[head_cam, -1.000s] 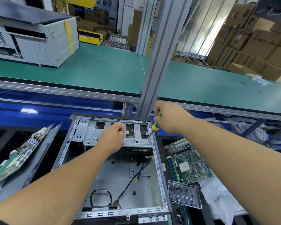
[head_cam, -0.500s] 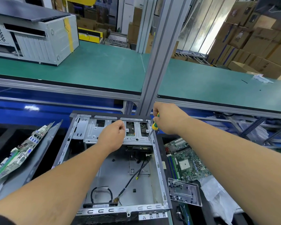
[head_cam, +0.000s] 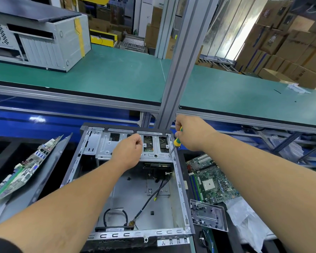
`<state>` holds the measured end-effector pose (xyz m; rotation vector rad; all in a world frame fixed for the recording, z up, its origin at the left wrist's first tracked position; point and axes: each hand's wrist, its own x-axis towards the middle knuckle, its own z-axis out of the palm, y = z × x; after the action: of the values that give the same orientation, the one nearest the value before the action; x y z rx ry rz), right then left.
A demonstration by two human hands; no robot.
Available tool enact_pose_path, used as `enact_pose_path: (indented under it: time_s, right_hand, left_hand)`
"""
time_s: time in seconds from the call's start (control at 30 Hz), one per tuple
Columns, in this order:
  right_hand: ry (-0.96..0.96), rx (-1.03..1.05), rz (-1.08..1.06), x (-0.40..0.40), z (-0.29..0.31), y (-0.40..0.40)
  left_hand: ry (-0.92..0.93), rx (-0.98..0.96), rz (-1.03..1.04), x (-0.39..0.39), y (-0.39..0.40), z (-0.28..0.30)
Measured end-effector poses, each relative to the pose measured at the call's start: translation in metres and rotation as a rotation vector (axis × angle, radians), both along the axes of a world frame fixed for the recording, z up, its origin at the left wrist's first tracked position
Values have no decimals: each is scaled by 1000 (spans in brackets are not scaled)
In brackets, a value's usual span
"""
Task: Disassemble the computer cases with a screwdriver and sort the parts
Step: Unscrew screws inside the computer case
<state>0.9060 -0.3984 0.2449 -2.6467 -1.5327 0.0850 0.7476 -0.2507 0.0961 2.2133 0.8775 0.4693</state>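
Here, an open grey metal computer case (head_cam: 130, 183) lies flat on the dark work table, right in front of the person, with its lid off so the inside shows. Across its far end sits a shiny silver metal drive bracket (head_cam: 153, 145) with square holes in it. The right hand (head_cam: 192, 133) is curled tight round a screwdriver with a yellow and green handle (head_cam: 177, 138), and the thin metal tip points down and touches a small screw (head_cam: 169, 155) at the near right corner of the bracket. The left hand (head_cam: 129, 149) rests on the middle of the bracket with its fingers curled in; I cannot tell if it is pinching something or just pressing down. Inside the case, thin black cables (head_cam: 153, 196) run over the bare grey floor, and one makes a loop near the front edge. Just to the right of the case lies a green circuit board (head_cam: 210, 181) with a silver square in its middle. In front of that board is a clear plastic tray (head_cam: 208, 215) with little dark screws in it, and it sits on a crumpled white plastic bag (head_cam: 244, 220). To the left of the case, another green circuit board with blue ports (head_cam: 20, 170) leans tilted on a flat grey metal panel (head_cam: 44, 179). Beyond the case runs a long green belt (head_cam: 117, 75), and a second big grey computer case (head_cam: 38, 39) stands on it at the far left. Brown cardboard boxes (head_cam: 290, 42) are stacked up at the far right.
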Motion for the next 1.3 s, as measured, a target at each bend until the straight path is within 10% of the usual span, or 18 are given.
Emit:
enact_pose_path:
  time_s: [0.43, 0.77, 0.97, 1.3]
  right_hand:
    - [7, 88, -22, -2, 9, -11]
    - [383, 495, -156, -22, 29, -43]
    - [847, 690, -335, -38, -2, -72]
    - [855, 768, -392, -59, -27, -103]
  left_hand:
    - [-25, -70, 27, 1, 1, -1]
    - [-575, -1308, 429, -10, -49, 29]
    - [-715, -1628, 307, -18, -62, 40]
    - [-480, -1160, 226, -24, -87, 56]
